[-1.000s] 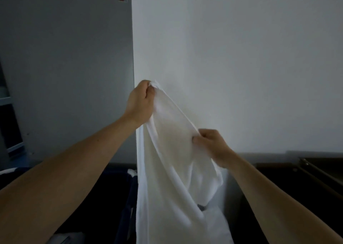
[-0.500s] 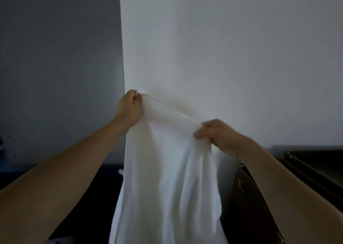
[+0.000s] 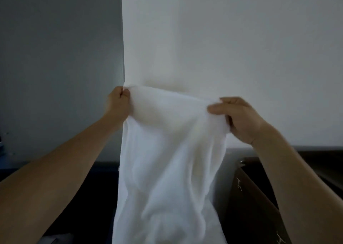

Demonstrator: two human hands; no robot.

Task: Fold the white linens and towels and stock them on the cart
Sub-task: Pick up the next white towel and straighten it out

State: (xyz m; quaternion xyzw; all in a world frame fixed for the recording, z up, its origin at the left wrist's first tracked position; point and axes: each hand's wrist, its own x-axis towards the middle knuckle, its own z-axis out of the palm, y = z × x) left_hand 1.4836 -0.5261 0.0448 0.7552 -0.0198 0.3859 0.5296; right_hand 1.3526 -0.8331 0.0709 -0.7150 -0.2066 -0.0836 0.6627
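A white towel (image 3: 167, 160) hangs in front of me, held up by its top edge and stretched between both hands. My left hand (image 3: 118, 104) pinches the top left corner. My right hand (image 3: 237, 117) grips the top right part of the edge, thumb on the near side. The cloth drops in loose folds out of the bottom of the view, so its lower end is hidden. No cart can be made out.
A white wall (image 3: 232, 48) and a grey panel (image 3: 59, 67) stand straight ahead. A dark brown box or bin (image 3: 256, 206) sits low on the right. A dark blue bin (image 3: 96, 173) lies low on the left, with something white (image 3: 55, 239) inside.
My right hand has slid rightwards along the top edge and risen to the left hand's height, spreading the towel wide. My left hand has come down a little.
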